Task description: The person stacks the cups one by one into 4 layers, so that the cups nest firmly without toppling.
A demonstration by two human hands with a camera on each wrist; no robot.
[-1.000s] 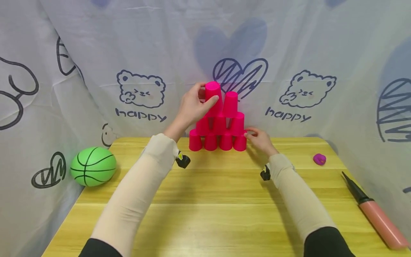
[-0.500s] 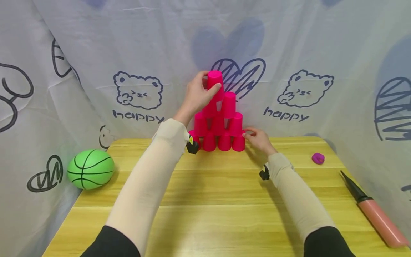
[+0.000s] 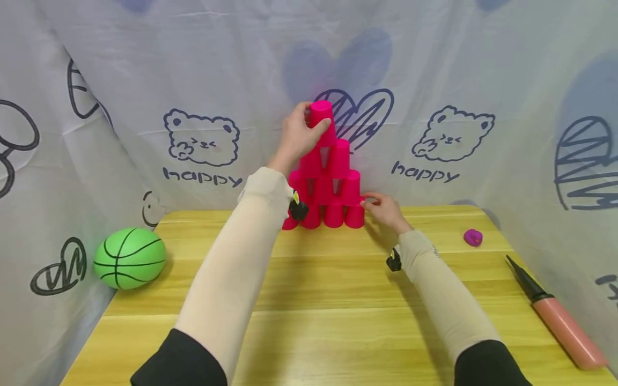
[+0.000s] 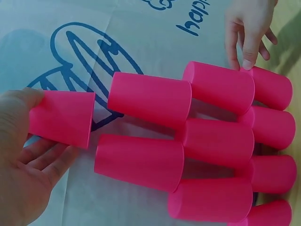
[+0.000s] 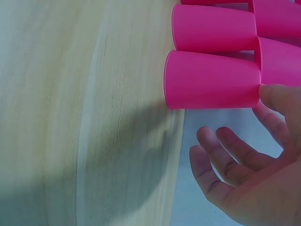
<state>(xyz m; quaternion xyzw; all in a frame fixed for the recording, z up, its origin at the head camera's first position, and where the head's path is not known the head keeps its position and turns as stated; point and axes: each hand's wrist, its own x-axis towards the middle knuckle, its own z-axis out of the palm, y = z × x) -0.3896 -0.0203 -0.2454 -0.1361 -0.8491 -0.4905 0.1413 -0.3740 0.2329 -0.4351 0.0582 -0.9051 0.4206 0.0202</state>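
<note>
Evidently light, thin, slick plastic: left hand [image 3: 298, 136] pinches the top cup [image 3: 322, 119] by its sidewall above the pyramid [image 3: 325, 187], best held there gently; right hand [image 3: 383, 210], fingers loose, touches a cup at the pyramid's right base on the tabletop [image 3: 333, 289].

place: makeshift play/recording corner, likely at home | backdrop: my table is walled in by a white cloth [image 3: 217, 64] printed with bears, hearts and "happy" | surface: small wooden table [image 3: 328, 300] | toys around me: green ball [image 3: 129, 258], pink pump [image 3: 560, 319], pink cups [image 3: 325, 182]
</note>
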